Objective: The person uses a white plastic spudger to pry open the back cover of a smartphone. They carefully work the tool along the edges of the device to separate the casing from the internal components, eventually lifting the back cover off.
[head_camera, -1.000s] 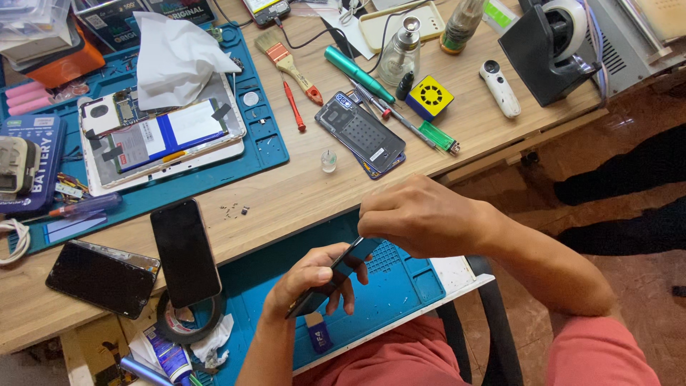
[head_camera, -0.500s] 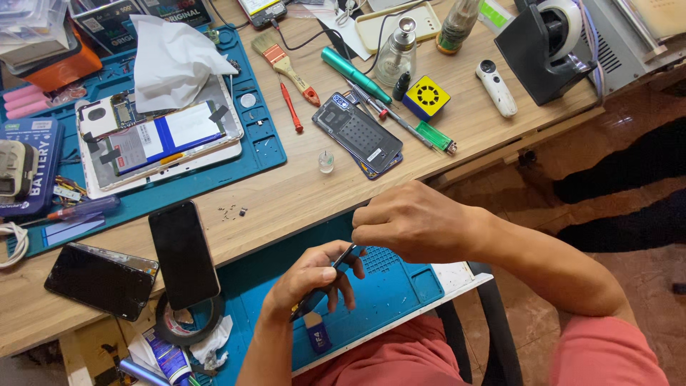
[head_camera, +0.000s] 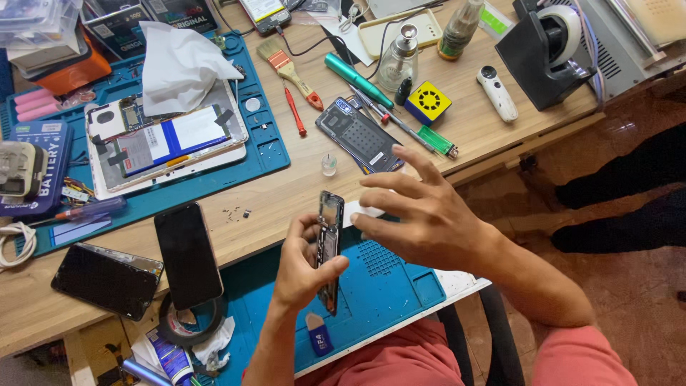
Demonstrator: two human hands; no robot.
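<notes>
My left hand grips a dark opened phone frame, held upright and edge-on above the blue work mat at the table's near edge. My right hand hovers just right of the frame with its outer fingers spread. A small white piece is pinched between its thumb and forefinger, close to the frame's upper end.
On the wooden table lie a phone back cover, a brush, a red screwdriver, a yellow cube and a tape dispenser. A disassembled tablet rests on a second blue mat. Two dark phones sit at left, with loose screws nearby.
My left hand has turned the phone frame from lying low and flat to upright. My right hand has lifted off it and spread its fingers.
</notes>
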